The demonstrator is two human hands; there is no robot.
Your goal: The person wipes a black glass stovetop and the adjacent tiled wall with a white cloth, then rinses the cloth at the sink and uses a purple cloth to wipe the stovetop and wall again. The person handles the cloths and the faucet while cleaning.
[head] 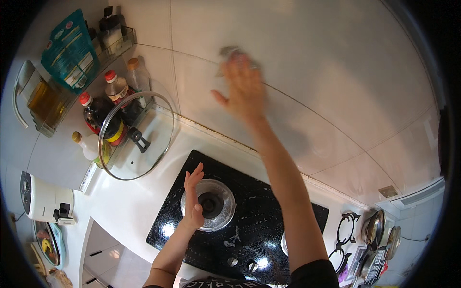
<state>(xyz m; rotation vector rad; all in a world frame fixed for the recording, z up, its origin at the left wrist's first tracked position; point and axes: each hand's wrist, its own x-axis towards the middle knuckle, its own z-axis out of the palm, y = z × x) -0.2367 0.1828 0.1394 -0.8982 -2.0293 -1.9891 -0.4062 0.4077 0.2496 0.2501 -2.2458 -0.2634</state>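
Note:
My right hand (245, 84) is flat against the tiled wall (324, 54) with a blurred greyish cleaning cloth or pad (230, 51) under its fingers. The cloth's exact kind is unclear. My left hand (194, 201) holds nothing and hovers over the left burner of the black glass gas hob (252, 208), fingers extended. Part of that burner's round metal tray (225, 208) is hidden behind it. White foam and droplets dot the wet hob. Beneath my right forearm, the other burner is mostly hidden.
A glass pan lid (155, 144) leans by several sauce bottles (117, 90) in the left corner. Wall racks hold an oil jug (45, 100) and a teal pouch (72, 54). A white appliance (47, 198) stands left. Black pan supports (345, 230) and pans (374, 230) lie right.

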